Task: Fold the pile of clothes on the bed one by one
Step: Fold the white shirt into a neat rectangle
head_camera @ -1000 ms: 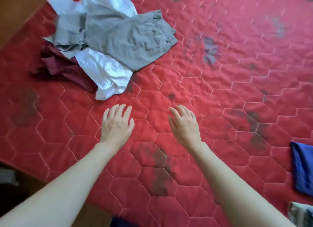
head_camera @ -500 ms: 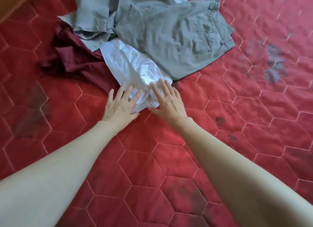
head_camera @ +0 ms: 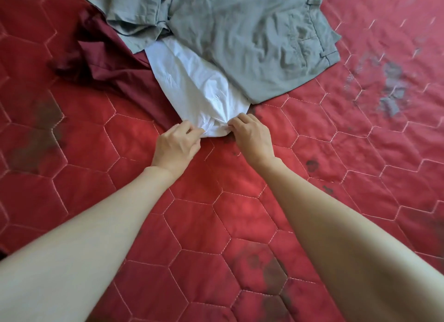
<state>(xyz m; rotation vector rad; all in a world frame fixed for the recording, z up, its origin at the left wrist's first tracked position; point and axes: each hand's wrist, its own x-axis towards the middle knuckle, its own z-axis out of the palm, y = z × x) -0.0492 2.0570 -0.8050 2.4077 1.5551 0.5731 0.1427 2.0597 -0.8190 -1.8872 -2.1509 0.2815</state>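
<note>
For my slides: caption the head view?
Both hands, left and right, pinch the white garment's near edge on the red bed.

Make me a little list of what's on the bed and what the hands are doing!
surface: red quilted bed cover
pile: white garment, grey trousers, dark red garment
on top: grey trousers lie over the white garment
left hand: pinches the white garment's near edge
right hand: pinches the same edge
folded yet: none visible
</note>
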